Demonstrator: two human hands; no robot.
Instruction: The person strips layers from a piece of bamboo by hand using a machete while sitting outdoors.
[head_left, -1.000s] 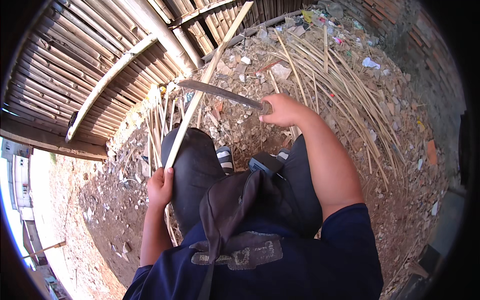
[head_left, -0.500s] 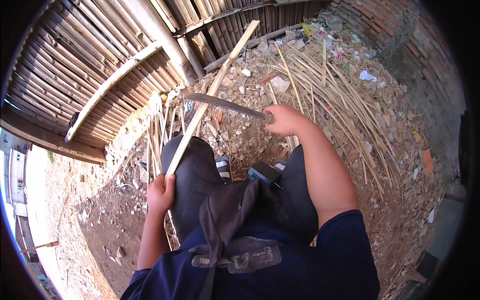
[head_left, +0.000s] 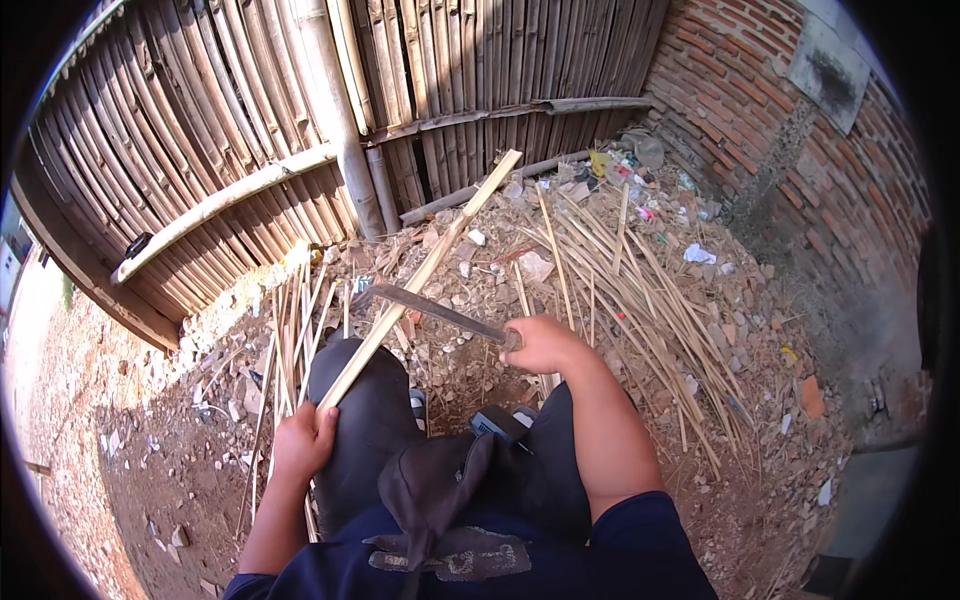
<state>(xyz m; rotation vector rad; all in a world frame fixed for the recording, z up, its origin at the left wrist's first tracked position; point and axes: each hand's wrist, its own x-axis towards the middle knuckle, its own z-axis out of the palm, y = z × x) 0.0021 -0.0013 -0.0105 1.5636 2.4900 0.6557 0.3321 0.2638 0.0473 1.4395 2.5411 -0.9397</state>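
My left hand [head_left: 305, 443] is closed around the lower end of a long pale bamboo strip [head_left: 436, 258], which slants up and away to the right across my left thigh. In my right hand [head_left: 545, 345] is the handle of a machete [head_left: 450, 315], gripped above my right knee. Its dark blade points left, and the tip end crosses the strip near its middle. Whether the blade's edge presses into the strip, I cannot tell.
Many split bamboo strips [head_left: 640, 310] lie heaped on the rubble at right. More strips [head_left: 290, 340] stand beside my left leg. A bamboo wall [head_left: 230, 120] rises ahead, meeting a brick wall [head_left: 740, 110] at right. A small dark device [head_left: 499, 424] sits between my thighs.
The view has tilted upward, showing more of the walls, so both hands appear lower and a little left. The grips on strip and machete are the same.
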